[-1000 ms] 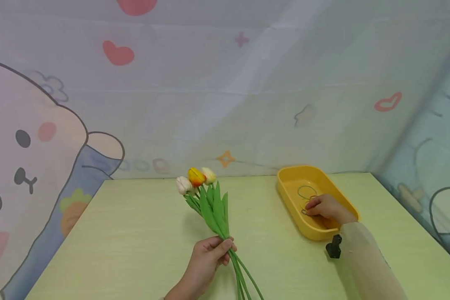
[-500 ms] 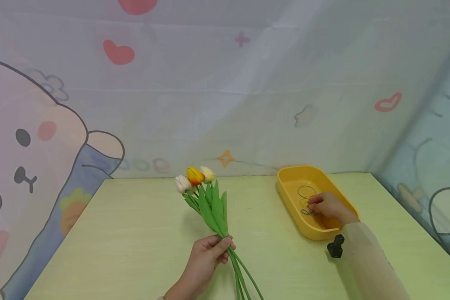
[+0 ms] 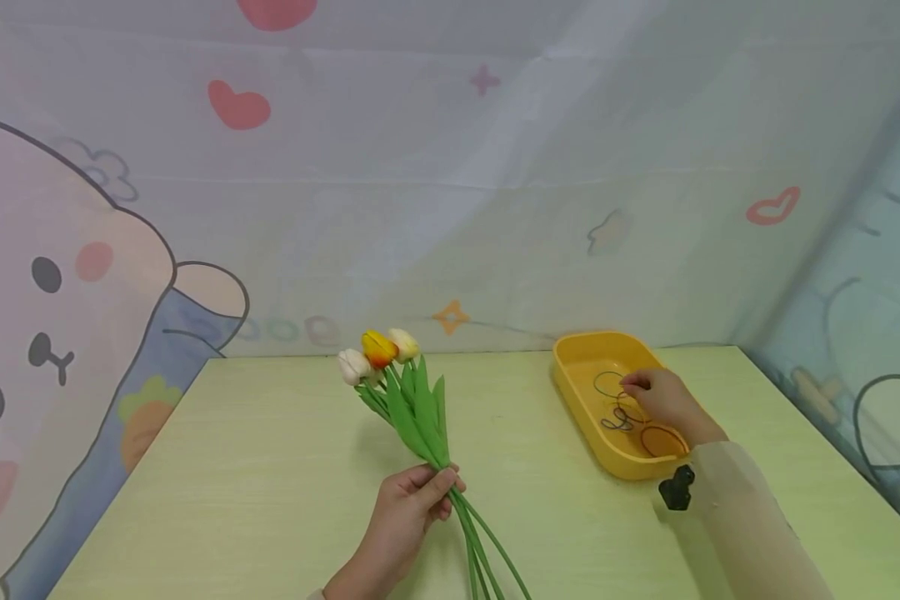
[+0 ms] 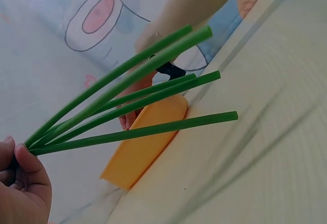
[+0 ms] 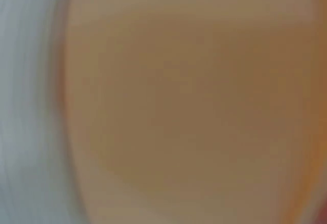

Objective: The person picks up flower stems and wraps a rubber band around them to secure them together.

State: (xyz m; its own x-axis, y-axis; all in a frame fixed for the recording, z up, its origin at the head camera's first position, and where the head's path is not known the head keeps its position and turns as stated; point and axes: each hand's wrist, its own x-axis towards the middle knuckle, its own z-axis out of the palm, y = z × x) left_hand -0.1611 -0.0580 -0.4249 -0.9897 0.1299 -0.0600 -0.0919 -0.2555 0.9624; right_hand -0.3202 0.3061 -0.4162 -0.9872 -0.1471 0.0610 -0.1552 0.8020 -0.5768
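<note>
My left hand (image 3: 405,517) grips a bunch of artificial tulips (image 3: 378,348) by the stems, just below the green leaves. The blooms are white, cream and yellow-orange, tilted up to the left. In the left wrist view the bare green stem ends (image 4: 153,130) fan out from the left hand (image 4: 28,183). Over the yellow tray (image 3: 583,421), my right hand (image 3: 663,400) pinches with thumb and fingertips what looks like a thin reddish rubber band (image 3: 618,403). Several rubber bands lie on the tray's floor. The right wrist view is blurred and filled by a yellow-brown surface.
The pale table (image 3: 270,467) reaches back to a cartoon-printed cloth backdrop (image 3: 495,217). A black clip-like device (image 3: 677,488) sits at the right sleeve's cuff, beside the tray's near end. In the left wrist view, the tray (image 4: 145,145) appears behind the stems.
My right hand has risen and drawn back from the tray's floor, uncovering more bands. The left hand and tulips have shifted slightly left and up.
</note>
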